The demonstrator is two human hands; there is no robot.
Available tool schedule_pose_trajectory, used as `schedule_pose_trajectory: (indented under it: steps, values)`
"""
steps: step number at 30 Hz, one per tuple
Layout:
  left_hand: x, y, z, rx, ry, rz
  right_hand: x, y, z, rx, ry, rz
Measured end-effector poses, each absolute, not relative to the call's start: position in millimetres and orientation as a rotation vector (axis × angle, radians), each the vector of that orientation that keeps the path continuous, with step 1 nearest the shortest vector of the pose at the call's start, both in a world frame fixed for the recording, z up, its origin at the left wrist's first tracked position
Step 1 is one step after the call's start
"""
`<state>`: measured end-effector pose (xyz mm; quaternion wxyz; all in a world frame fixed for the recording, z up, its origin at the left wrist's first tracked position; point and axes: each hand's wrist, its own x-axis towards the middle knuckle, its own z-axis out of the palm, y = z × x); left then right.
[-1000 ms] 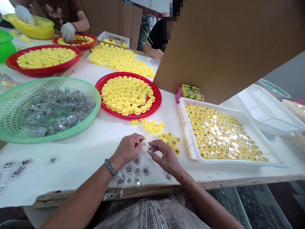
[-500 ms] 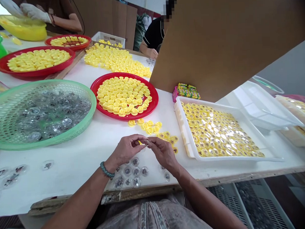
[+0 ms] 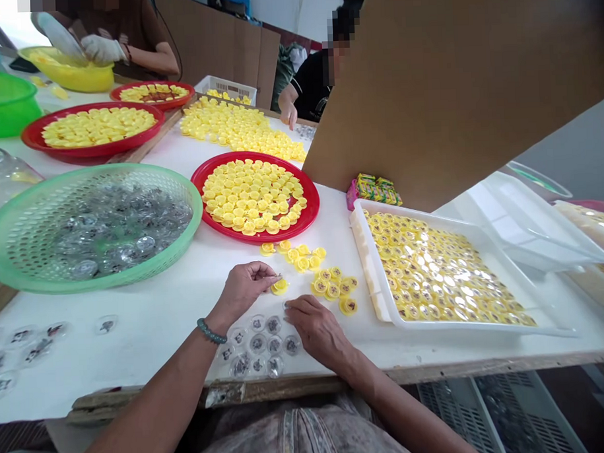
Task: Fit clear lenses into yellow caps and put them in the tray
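Note:
My left hand [image 3: 248, 288] is raised over the table with thumb and forefinger pinched together. A small thin thing shows at its fingertips, too small to name. Just by those fingertips is a yellow cup-shaped piece [image 3: 280, 287]. Palm down, my right hand [image 3: 319, 328] has its fingers bunched beside a group of clear round discs with dark printed pictures [image 3: 257, 344]. Something pale shows at its fingertips, but I cannot make it out. To the upper right of that hand, several yellow pieces with printed discs [image 3: 332, 289] sit together, and plain yellow pieces [image 3: 303, 260] lie behind them.
A red tray [image 3: 314, 209] of yellow pieces stands ahead, a green basket [image 3: 196, 227] of clear discs at left. The white tray [image 3: 373, 273] at right holds rows of filled pieces. A large cardboard sheet [image 3: 426, 96] leans behind it. Two co-workers sit across the table.
My hands were together at the fingertips and are now apart. The right hand has come down toward the clear discs. The view has shifted slightly, and a co-worker's hand across the table has moved.

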<state>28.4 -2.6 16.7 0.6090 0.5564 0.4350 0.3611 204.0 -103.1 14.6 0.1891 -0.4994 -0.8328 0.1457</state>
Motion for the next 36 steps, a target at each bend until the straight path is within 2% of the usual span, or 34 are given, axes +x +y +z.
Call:
schedule_pose_trajectory:
  steps: [4,10,14,22,27,30,33,36]
  values:
    - [26.7,-2.7,19.0,1.246,0.990,0.782,205.7,-111.4,23.0,-1.395,-2.286,0.447]
    - [27.2,-5.1,24.1,1.262,0.945,0.678,203.4,-78.4,36.8,-1.365,-2.120,0.241]
    - [27.7,-4.8,21.8,1.246,0.926,0.656,199.7,-62.6,33.6,-1.303,-2.196,0.257]
    - [32.4,-5.1,22.5,1.362,0.890,0.638,201.0,-70.8,24.0,-1.440,-2.000,0.252]
    - [34.2,1.9,14.9,1.895,0.925,0.780,210.8,-80.6,25.7,-1.650,-1.778,0.300]
    - [36.8,4.7,6.8,2.300,0.778,0.725,216.0,-87.9,25.4,-1.700,-1.741,0.324]
    - [39.5,2.0,2.7,2.440,0.763,0.596,217.5,-92.2,24.0,-1.701,-1.730,0.349]
    - [39.8,-4.2,4.2,2.451,0.987,0.548,216.7,-91.9,23.3,-1.680,-1.728,0.359]
